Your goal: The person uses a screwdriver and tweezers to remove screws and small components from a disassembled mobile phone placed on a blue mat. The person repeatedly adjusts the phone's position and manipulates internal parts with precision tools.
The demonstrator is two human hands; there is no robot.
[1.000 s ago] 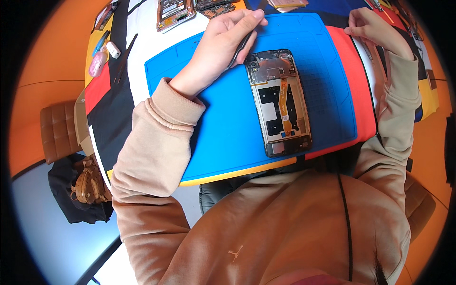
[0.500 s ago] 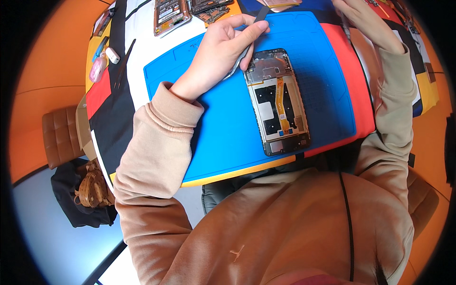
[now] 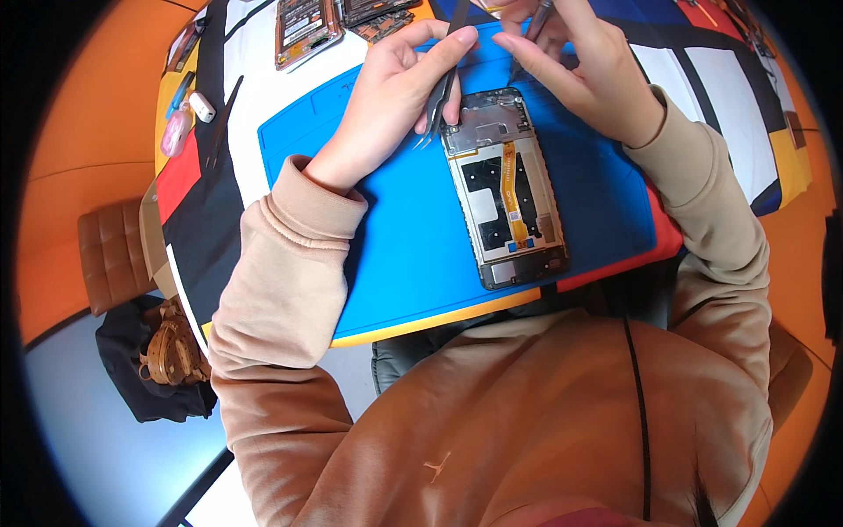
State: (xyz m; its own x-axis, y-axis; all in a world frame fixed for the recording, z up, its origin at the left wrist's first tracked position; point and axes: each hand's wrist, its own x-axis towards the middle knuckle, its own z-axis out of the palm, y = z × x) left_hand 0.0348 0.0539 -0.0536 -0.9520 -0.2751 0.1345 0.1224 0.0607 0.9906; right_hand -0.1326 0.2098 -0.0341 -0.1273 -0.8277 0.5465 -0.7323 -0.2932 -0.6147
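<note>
- The surface (image 3: 204, 241) is the largest thing; it carries a cloth with patches of white, black, red, yellow and blue.
- The blue mat (image 3: 395, 255) lies upon this surface, before the person, and a yellow strip shows along its near edge.
- The phone (image 3: 506, 189) lies flat on the mat, to the right of its middle, a little tilted, with its inner parts showing. A yellow ribbon cable runs lengthwise along it.
- The right hand (image 3: 597, 79) is above the far right corner of the phone. Its fingers are bent and hold a slim dark tool.
- The left hand (image 3: 404, 79) is just beside the far left corner of the phone. Its fingers are drawn together and hold tweezers.
- Another device (image 3: 307, 33), also with inner parts visible, lies past the far edge of the mat, and near it is a circuit board (image 3: 384, 26).
- The tweezers (image 3: 443, 97) point toward the person, with their two tips slightly apart, over the mat.
- The slim dark tool (image 3: 537, 21) points down to the far end of the phone; one cannot tell whether it touches.
- A pink object (image 3: 176, 132) and a small white case (image 3: 202, 107) lie together at the left.
</note>
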